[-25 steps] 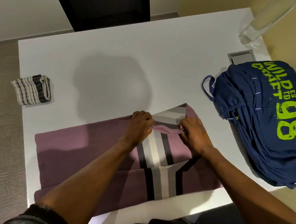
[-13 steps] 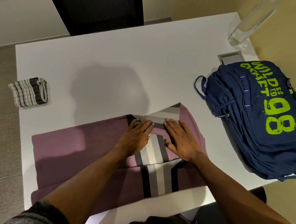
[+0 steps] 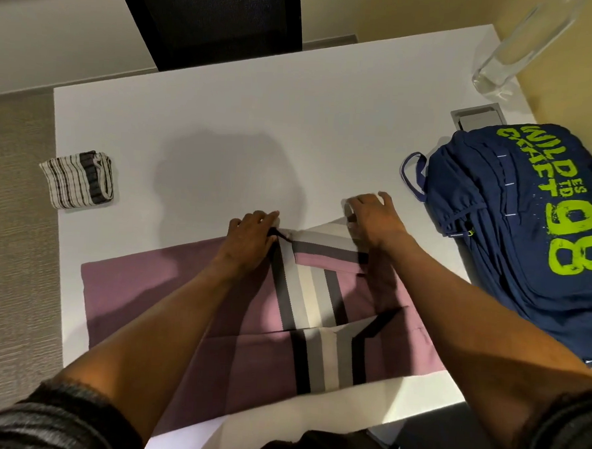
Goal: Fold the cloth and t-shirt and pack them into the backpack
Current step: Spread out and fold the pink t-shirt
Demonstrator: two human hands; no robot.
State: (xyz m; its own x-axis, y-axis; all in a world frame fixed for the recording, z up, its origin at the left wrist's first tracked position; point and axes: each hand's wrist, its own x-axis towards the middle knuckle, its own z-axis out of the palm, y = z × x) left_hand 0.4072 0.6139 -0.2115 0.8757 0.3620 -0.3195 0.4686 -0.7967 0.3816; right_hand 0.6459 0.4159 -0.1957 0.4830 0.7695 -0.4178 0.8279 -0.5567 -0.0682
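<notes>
The fingers [image 3: 267, 220] of the left hand [image 3: 249, 237] are curled and drawn together at the far edge of the t-shirt [image 3: 130, 284], where they pinch a small dark fold of fabric at the top of the striped band. The right hand [image 3: 373, 221] sits a little farther out and to the right. Its fingers are bent over the pale far corner of a folded-over flap and grip it, though how far the fingertips reach under the fabric cannot be told. Between the two hands the flap lies turned back toward the person, showing grey, dark and mauve bands running crosswise over the lengthwise stripes beneath. The t-shirt, mauve with a band of black, grey and cream stripes, is spread flat on the near half of the white desk [image 3: 224, 117], its near portion folded over on itself close to the front edge. Both forearms reach across it, with dark sleeves [image 3: 54, 417] at the bottom of the view. The cloth [image 3: 77, 180], striped white and dark, lies already folded at the desk's left edge, well apart from the t-shirt. The navy backpack [image 3: 512, 256] with lime-green lettering lies on the desk's right side, near the right hand. Beyond it a grey hatch [image 3: 477, 115] is set in the desk, and a clear bottle [image 3: 516, 50] stands at the far right corner. A black chair [image 3: 212, 21] is at the far side.
</notes>
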